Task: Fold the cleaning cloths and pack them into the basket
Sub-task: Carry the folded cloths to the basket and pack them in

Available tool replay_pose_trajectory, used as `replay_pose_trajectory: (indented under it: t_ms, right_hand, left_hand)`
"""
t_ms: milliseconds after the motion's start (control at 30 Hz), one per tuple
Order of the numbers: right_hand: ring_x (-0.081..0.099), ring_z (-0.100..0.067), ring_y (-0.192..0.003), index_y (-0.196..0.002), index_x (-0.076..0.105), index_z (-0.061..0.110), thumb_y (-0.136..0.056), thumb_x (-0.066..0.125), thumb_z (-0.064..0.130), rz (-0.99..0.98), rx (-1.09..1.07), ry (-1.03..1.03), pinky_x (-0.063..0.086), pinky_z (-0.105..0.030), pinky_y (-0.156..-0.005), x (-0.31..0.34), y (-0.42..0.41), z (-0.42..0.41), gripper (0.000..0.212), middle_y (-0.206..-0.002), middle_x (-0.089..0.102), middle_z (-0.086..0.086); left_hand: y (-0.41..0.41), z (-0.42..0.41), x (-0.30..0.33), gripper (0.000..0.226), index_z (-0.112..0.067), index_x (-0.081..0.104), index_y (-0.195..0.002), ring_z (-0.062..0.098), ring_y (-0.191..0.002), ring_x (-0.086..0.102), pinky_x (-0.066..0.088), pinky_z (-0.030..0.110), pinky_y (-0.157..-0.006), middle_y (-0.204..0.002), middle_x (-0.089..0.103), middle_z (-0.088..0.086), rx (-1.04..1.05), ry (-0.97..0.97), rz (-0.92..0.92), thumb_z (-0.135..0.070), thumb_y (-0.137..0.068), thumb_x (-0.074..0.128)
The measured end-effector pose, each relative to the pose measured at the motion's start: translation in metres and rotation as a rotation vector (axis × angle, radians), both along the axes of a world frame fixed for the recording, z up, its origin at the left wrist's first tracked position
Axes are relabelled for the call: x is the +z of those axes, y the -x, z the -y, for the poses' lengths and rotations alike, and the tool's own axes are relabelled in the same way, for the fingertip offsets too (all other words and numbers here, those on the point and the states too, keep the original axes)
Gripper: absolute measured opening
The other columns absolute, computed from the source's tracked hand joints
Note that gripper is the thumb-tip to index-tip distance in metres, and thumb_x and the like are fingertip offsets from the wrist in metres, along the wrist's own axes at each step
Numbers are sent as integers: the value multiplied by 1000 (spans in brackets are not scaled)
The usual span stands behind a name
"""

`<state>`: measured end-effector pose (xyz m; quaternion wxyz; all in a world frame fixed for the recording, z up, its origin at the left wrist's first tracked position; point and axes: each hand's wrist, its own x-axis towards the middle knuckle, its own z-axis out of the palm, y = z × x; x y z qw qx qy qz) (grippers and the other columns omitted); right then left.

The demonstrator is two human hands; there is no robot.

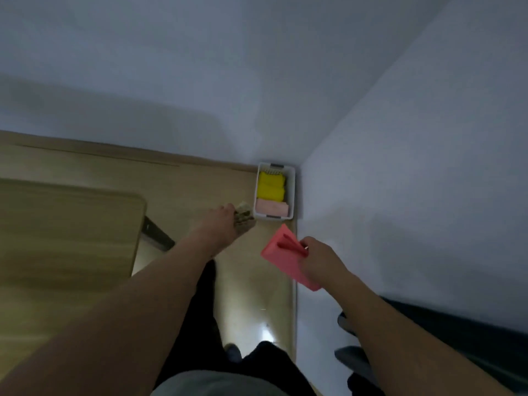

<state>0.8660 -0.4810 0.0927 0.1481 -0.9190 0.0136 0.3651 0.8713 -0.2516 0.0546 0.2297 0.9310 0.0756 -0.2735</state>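
In the floor's far corner, the white basket holds yellow cloths and a pink cloth. The left hand grasps a folded tan cloth; the right hand grasps a folded red cloth.

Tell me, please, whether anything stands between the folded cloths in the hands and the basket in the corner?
Nothing visible does. The left hand grips a greenish cloth beside the basket; the right hand holds a pink cloth over bare floor.

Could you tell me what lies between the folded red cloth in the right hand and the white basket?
Only bare wooden floor, in the head view, separates the red cloth from the basket.
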Motion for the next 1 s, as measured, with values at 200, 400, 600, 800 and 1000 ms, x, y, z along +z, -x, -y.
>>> replay_pose_trajectory:
  t_ms: [200,400,600,800,1000]
  right_hand:
    - [56,-19,-81,-92,51,26,-81,57,45,40,33,11,39,-28,-74,14,-94,-10,23,-85,55,3]
    - [62,-25,-98,-109,60,25,-83,56,23,122,119,64,47,-32,-84,-21,-162,12,26,-103,66,0]
    - [59,-27,-103,-114,57,18,-85,50,17,28,276,95,42,-33,-89,-75,-218,25,29,-112,63,-5]
    - [57,-25,-107,-119,53,19,-87,54,21,36,362,131,37,-31,-92,-185,-269,29,33,-114,61,-4]
    - [54,-24,-115,-127,53,22,-92,48,25,-1,360,199,34,-30,-98,-359,-318,44,34,-122,59,0]
  left_hand:
    - [-120,-2,7,35,-8,53,-111,38,-105,57,47,40,-85,-114,60,19,-82,-3,38,-29,-85,59]
    - [-203,17,4,37,-18,60,-109,38,-106,55,45,40,-90,-112,58,15,-158,-66,103,-37,-77,62]
    - [-250,20,-29,41,-15,59,-114,37,-107,54,41,37,-90,-111,59,16,-101,-59,53,-39,-81,54]
    - [-307,30,-140,21,-11,57,-103,37,-92,60,42,31,-68,-100,65,16,-49,59,1,-19,-83,58]
    - [-365,56,-323,18,-12,62,-101,31,-93,62,41,29,-69,-97,68,12,-167,144,-4,-13,-87,52]
